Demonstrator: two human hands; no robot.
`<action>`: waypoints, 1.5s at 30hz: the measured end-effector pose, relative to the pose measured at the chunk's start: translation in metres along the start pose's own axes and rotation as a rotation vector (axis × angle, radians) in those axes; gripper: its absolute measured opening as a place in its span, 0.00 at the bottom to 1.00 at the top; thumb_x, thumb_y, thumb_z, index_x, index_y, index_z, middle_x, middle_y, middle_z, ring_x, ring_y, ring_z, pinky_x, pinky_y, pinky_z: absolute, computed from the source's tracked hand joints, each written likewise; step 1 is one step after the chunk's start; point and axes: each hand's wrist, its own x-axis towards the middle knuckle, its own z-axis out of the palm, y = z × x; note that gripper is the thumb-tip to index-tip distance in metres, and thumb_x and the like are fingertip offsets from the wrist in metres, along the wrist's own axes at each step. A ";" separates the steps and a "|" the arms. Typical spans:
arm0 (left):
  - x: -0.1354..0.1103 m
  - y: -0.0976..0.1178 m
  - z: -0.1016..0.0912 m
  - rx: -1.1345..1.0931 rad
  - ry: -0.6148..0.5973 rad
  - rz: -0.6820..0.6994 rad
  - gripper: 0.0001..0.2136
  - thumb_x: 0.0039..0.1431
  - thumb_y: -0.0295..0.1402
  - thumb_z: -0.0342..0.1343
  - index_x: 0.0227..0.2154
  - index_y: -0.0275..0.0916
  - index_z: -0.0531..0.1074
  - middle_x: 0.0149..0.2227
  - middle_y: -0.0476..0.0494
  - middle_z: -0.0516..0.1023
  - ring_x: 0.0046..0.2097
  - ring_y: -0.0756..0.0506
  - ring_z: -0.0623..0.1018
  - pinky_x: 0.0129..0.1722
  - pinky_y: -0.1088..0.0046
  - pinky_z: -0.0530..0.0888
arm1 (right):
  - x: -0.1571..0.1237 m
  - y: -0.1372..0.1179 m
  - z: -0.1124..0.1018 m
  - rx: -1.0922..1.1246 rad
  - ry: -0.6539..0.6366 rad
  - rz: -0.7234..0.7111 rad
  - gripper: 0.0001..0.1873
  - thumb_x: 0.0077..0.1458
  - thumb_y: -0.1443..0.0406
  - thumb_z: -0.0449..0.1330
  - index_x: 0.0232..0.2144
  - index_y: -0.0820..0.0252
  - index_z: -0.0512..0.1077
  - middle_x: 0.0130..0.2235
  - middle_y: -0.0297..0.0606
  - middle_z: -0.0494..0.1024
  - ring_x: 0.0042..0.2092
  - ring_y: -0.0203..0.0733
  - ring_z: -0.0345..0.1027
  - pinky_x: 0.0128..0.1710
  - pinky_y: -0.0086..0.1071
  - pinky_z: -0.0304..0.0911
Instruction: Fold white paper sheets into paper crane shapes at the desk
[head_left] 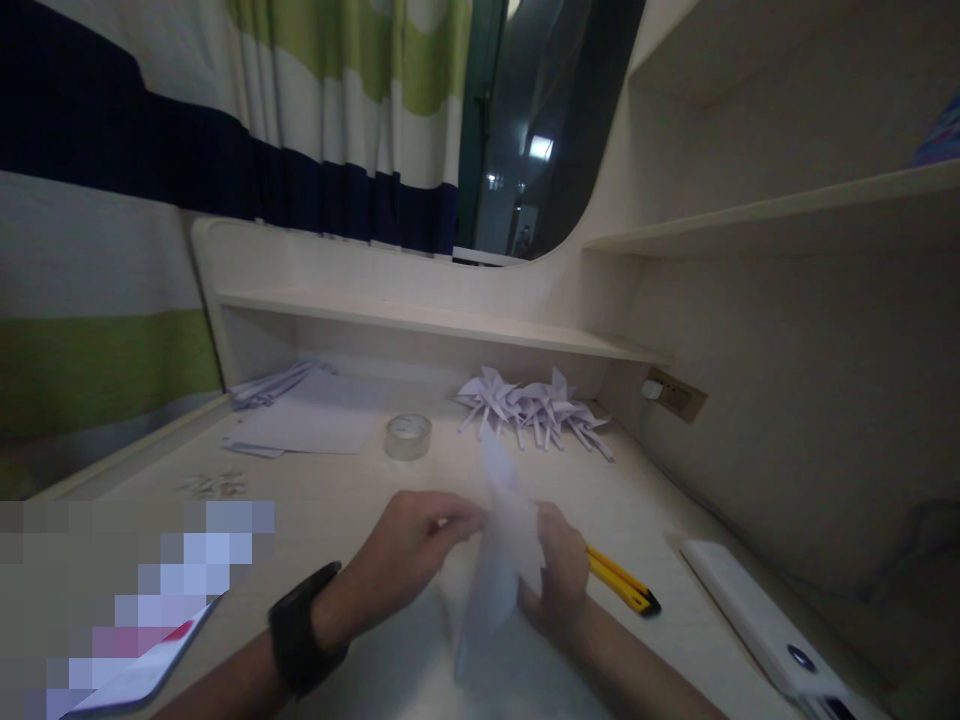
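Both hands work at the middle of the counter [337, 500] on one white paper sheet [504, 560], held upright between them just above the surface. The sheet is blurred and its fold lines are not readable. Left hand [420, 545], black watch [300, 625] on the wrist: grip closed, thumb and fingertips pinching the sheet's left edge. Right hand [561, 580]: grip closed round the sheet's right side. Judged step: folding or creasing, partway. A next fold calls for firm pinches on both sides and aligned edges. Around: yellow utility knife [622, 582] at 3 o'clock, just beside the right hand; white flat device [757, 610] beyond it; tape roll [409, 437] at 11; pile of folded paper pinwheels [536, 405] at 12–1; flat sheets [307, 425] at 10.
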 end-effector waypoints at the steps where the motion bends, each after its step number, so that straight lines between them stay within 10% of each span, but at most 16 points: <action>1: -0.001 -0.001 0.000 0.078 0.010 0.083 0.09 0.61 0.34 0.53 0.32 0.40 0.78 0.30 0.46 0.80 0.29 0.48 0.76 0.31 0.74 0.71 | -0.001 0.001 0.001 0.000 0.001 0.010 0.09 0.53 0.70 0.50 0.38 0.54 0.63 0.28 0.37 0.73 0.30 0.45 0.71 0.25 0.34 0.63; 5: -0.001 -0.001 -0.001 0.309 -0.026 0.297 0.08 0.63 0.27 0.49 0.34 0.39 0.74 0.33 0.46 0.77 0.36 0.47 0.74 0.36 0.71 0.69 | -0.002 0.001 0.004 0.026 0.020 0.031 0.10 0.52 0.71 0.51 0.37 0.54 0.63 0.28 0.36 0.72 0.30 0.44 0.70 0.26 0.33 0.63; 19: -0.009 -0.001 0.008 0.483 0.024 0.410 0.07 0.63 0.25 0.49 0.37 0.36 0.72 0.33 0.43 0.74 0.36 0.45 0.71 0.36 0.67 0.69 | -0.025 0.013 0.015 0.183 -0.031 0.291 0.05 0.55 0.64 0.51 0.33 0.56 0.66 0.27 0.38 0.70 0.25 0.42 0.66 0.22 0.33 0.61; 32: -0.005 -0.012 0.017 0.313 -0.082 0.273 0.06 0.62 0.23 0.48 0.34 0.38 0.68 0.35 0.47 0.71 0.38 0.47 0.70 0.38 0.70 0.67 | -0.008 -0.003 0.010 0.173 -0.030 0.199 0.07 0.56 0.73 0.51 0.30 0.57 0.64 0.27 0.35 0.70 0.29 0.39 0.66 0.27 0.31 0.61; 45: -0.008 -0.023 0.024 -0.092 0.097 -0.086 0.11 0.61 0.32 0.49 0.25 0.37 0.73 0.25 0.50 0.75 0.29 0.49 0.73 0.28 0.77 0.67 | -0.005 0.001 0.012 0.196 0.046 0.106 0.10 0.54 0.77 0.55 0.35 0.60 0.68 0.31 0.40 0.74 0.34 0.40 0.69 0.31 0.32 0.66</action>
